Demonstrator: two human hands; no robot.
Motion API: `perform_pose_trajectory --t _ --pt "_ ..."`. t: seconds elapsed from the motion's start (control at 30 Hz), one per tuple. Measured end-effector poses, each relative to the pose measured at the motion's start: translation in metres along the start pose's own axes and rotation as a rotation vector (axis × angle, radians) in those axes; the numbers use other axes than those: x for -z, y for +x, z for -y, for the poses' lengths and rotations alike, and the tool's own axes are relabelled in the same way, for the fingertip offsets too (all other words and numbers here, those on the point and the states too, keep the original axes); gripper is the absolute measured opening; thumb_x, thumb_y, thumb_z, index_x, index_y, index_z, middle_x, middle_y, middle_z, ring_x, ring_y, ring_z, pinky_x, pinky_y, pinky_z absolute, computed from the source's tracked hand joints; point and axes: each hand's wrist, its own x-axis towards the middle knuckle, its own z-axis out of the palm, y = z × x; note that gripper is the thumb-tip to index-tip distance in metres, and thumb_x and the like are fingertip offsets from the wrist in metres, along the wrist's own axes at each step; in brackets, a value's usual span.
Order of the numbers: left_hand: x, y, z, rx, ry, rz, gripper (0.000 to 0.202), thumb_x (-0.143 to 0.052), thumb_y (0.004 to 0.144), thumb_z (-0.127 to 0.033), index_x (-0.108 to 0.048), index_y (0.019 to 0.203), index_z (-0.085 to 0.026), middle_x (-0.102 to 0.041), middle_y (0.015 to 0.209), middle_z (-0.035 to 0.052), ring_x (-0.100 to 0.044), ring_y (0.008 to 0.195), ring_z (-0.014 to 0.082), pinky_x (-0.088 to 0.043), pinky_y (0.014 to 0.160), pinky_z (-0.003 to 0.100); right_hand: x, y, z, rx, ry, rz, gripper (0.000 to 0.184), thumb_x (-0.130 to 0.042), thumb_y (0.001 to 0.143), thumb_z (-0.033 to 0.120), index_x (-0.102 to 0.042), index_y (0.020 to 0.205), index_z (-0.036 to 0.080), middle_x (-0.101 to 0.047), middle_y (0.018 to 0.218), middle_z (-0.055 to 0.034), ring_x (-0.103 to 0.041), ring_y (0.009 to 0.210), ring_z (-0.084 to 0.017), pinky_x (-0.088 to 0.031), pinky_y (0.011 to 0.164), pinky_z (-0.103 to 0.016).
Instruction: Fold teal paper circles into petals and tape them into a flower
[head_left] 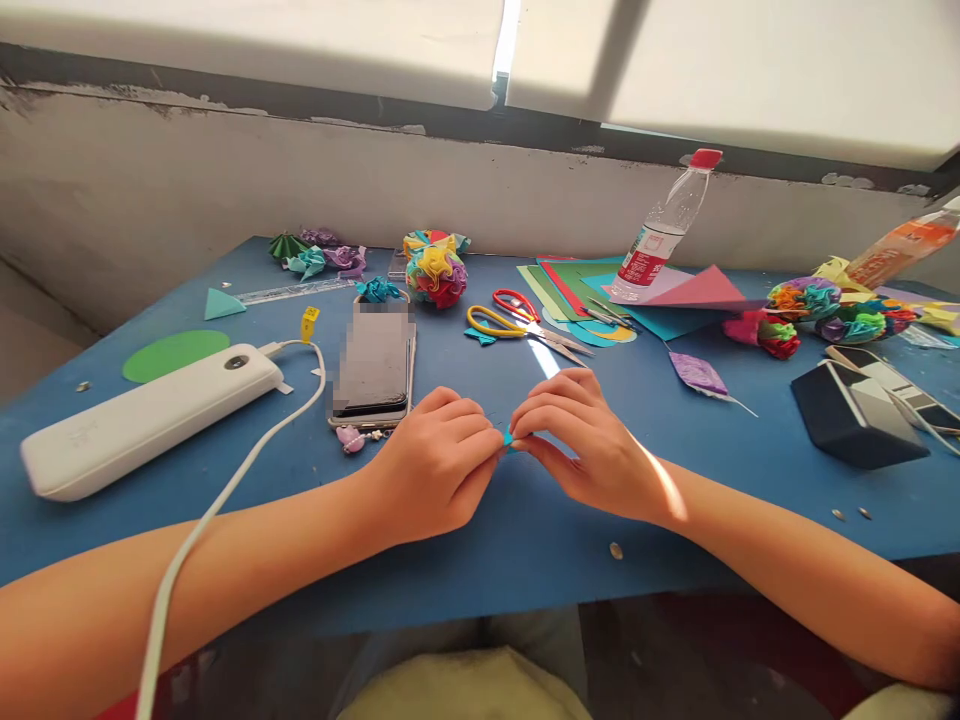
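Between my two hands, just above the near part of the blue table [540, 580], is a small piece of bright blue paper [509, 439]. My left hand [442, 460] pinches it from the left, its fingers curled together. From the right, my right hand [581, 440] grips it between thumb and fingertips. Most of the paper is hidden by the fingers. Beyond the hands lie scissors with yellow handles [495, 322] and a second pair with red handles [514, 304], blades pointing right. A phone [373, 365] rests left of them, a crumpled blue paper flower [378, 290] at its top.
A white power bank [150, 425] lies left, its cable [247, 455] crossing over my left forearm. Multicoloured paper balls [435, 272], coloured sheets [551, 290], a tilted bottle [664, 235] and an orange bottle [904, 245] are at the back. A dark box-shaped object [855, 412] stands right.
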Motion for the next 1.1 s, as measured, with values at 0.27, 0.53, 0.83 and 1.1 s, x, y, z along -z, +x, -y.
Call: perform_pose_trajectory --t 0.27,0.53,0.83,1.1 --pt "0.006 0.002 0.001 0.037 -0.089 -0.067 0.017 -0.049 0.086 -0.01 -0.063 0.076 -0.011 -0.069 0.068 0.0053 -0.063 0.068 0.0174 -0.037 0.063 0.033 0.005 0.004 -0.016 -0.002 0.092 -0.051 0.005 -0.055 0.087 0.015 -0.055 0.084 0.02 -0.066 0.079 -0.0014 -0.055 0.079 -0.016 -0.038 0.081 -0.036" --pt "0.005 -0.001 0.007 0.13 -0.1 -0.113 0.018 -0.05 0.085 -0.011 -0.063 0.074 -0.013 -0.069 0.068 0.0044 -0.062 0.067 0.0169 -0.037 0.062 0.032 0.019 0.006 -0.058 -0.148 -0.09 -0.316 0.006 -0.053 0.086 0.02 -0.057 0.081 0.022 -0.063 0.077 -0.0038 -0.056 0.078 -0.02 -0.043 0.078 -0.039" --pt "-0.002 -0.002 -0.003 0.156 -0.191 -0.049 0.021 -0.045 0.088 -0.011 -0.064 0.078 -0.015 -0.071 0.075 0.0042 -0.065 0.074 0.016 -0.037 0.065 0.03 -0.005 0.003 0.003 -0.083 0.204 -0.057 0.004 -0.056 0.087 0.018 -0.055 0.082 0.019 -0.064 0.079 -0.003 -0.056 0.078 -0.017 -0.041 0.079 -0.036" --pt "0.001 0.0 0.003 0.448 -0.301 -0.108 0.02 -0.052 0.087 -0.02 -0.068 0.076 -0.017 -0.068 0.068 0.0002 -0.06 0.065 0.0144 -0.04 0.061 0.027 0.005 -0.001 -0.054 0.034 -0.059 -0.159 0.018 -0.058 0.087 0.032 -0.056 0.071 0.022 -0.064 0.068 -0.001 -0.056 0.071 -0.017 -0.041 0.073 -0.036"
